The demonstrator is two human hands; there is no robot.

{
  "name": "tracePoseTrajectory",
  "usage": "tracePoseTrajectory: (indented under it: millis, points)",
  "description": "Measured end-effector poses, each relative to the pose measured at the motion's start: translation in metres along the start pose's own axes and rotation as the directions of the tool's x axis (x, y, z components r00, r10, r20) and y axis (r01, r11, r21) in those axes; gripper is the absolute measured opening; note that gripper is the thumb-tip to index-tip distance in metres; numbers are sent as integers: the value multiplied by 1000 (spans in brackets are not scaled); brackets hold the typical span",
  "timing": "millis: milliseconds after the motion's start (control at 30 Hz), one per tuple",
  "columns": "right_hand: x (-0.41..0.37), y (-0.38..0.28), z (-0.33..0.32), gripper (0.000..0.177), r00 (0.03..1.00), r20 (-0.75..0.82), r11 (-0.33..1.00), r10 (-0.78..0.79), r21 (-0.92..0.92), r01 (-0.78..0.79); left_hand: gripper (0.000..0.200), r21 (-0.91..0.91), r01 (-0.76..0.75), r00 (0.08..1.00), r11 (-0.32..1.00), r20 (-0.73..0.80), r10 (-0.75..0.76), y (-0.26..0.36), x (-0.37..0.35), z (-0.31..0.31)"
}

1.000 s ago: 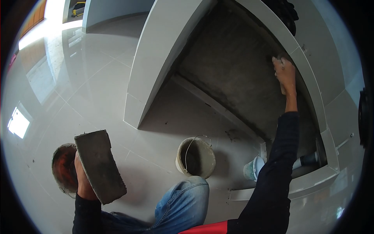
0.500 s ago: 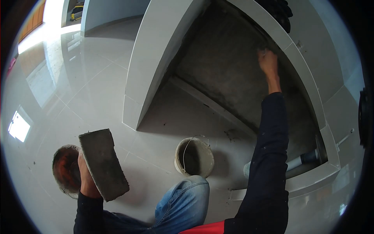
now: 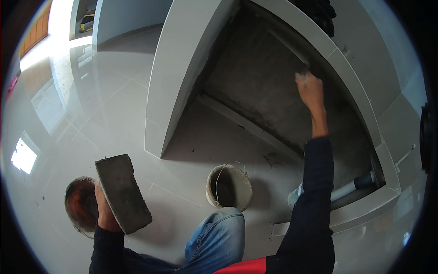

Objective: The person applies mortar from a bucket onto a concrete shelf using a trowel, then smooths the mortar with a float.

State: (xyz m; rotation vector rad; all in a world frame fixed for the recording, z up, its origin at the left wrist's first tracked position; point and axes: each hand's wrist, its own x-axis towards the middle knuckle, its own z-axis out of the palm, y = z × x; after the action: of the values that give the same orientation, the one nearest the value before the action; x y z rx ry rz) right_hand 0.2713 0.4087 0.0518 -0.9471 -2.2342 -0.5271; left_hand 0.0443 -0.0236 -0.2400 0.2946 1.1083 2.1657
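Observation:
At the lower left, my left hand point(image 3: 105, 211) is closed on a cement-covered rectangular board point(image 3: 123, 193), mostly hidden behind it. My right hand point(image 3: 311, 91) reaches over the grey cement surface point(image 3: 260, 86) inside the white-tiled recess. Its fingers are wrapped round the handle of a trowel, whose long thin blade point(image 3: 288, 45) lies along the cement toward the upper left.
A red-stained bucket point(image 3: 76, 201) stands behind my left hand. Near my knee is a pale bucket point(image 3: 244, 185) with a wire handle. White tiled edges point(image 3: 157, 91) frame the recess, and a pipe point(image 3: 343, 192) lies at its lower right. Dark items hang at the top right.
My right hand has moved down and back toward me, and the trowel blade now shows. The board in my left hand has shifted only slightly.

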Motion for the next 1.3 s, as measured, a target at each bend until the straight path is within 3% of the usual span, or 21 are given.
tracePoseTrajectory:
  millis: [100,233,300,533,567,633,700,833,967,1033,1067,1133,1167,1200,1233,1267,1300]
  points:
    - [54,-7,30,36,1000,-7,998,-13,-68,12,27,-118,99,995,988,2,-99,5,-7,21]
    - [86,-2,27,37,993,-113,1000,-31,1,31,28,-82,69,998,994,-6,-70,3,-11,23]
    - [68,-13,-3,38,1000,-11,1000,10,19,-9,28,-51,61,998,997,2,-61,8,-15,22]
    - [-21,-43,-48,37,995,-29,960,100,266,-89,27,-78,40,996,996,-71,-45,2,-2,1]
    - [-20,-38,-44,37,994,-37,961,102,260,-89,27,-81,38,997,996,-62,-43,2,-2,1]
    - [-2,-19,-15,36,1000,-22,998,2,70,0,26,-78,44,998,996,-38,-48,3,-1,2]
    - [18,-24,2,35,999,37,997,37,-71,-34,25,-131,54,998,990,-27,-58,9,-4,7]
    - [60,-7,30,35,998,-44,996,36,-79,-39,23,-169,86,996,982,-18,-90,10,-7,16]
    - [53,-15,-9,38,998,-31,995,60,-73,-62,28,-57,36,999,998,-13,-37,12,-12,13]
    - [28,-16,-24,40,998,-44,995,43,-83,-46,30,-252,37,999,967,43,-27,23,-17,17]
    - [12,-12,-27,41,998,-50,996,39,-84,-43,30,-241,47,999,969,-5,-49,23,-17,18]
    - [-23,-4,-30,40,998,-56,998,43,44,-41,35,-417,4,996,909,79,31,27,-15,11]
    - [-48,-22,-40,39,977,80,902,198,376,-213,35,-334,-50,998,941,23,61,40,-16,2]
    - [-69,-20,-29,39,979,14,842,202,508,-181,36,-335,-88,995,938,11,97,55,-18,-3]
    - [-92,-20,-31,36,972,156,814,175,532,-232,37,-338,-162,913,927,305,270,60,-11,-36]
    - [-112,-22,-24,30,949,293,681,114,673,-290,37,-277,-287,878,917,307,367,76,-13,-52]
    - [-136,-47,-20,27,926,372,652,60,688,-318,38,-272,-283,903,920,248,351,89,-19,-69]
